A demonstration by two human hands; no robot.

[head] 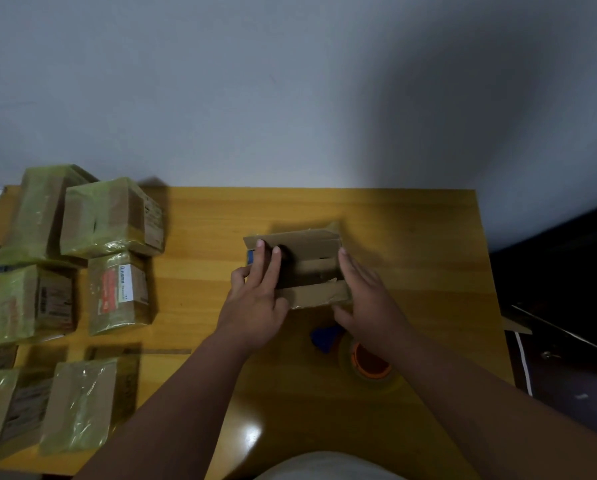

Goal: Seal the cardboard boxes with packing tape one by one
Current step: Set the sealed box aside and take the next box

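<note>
Both hands press flat on the flaps of an unsealed cardboard box at mid-table.

The left hand (255, 299) lays straight fingers across the box's left flap, thumb at the side wall; the right hand (366, 299) rests extended fingers against the right edge, thumb near the front flap. The cardboard box (311, 261) sits on the yellow table (411, 237), its top partly open. A tape roll (368, 363) lies just nearer, beside a blue object (325, 337). Taped boxes (111, 216) cluster at the left.
</note>
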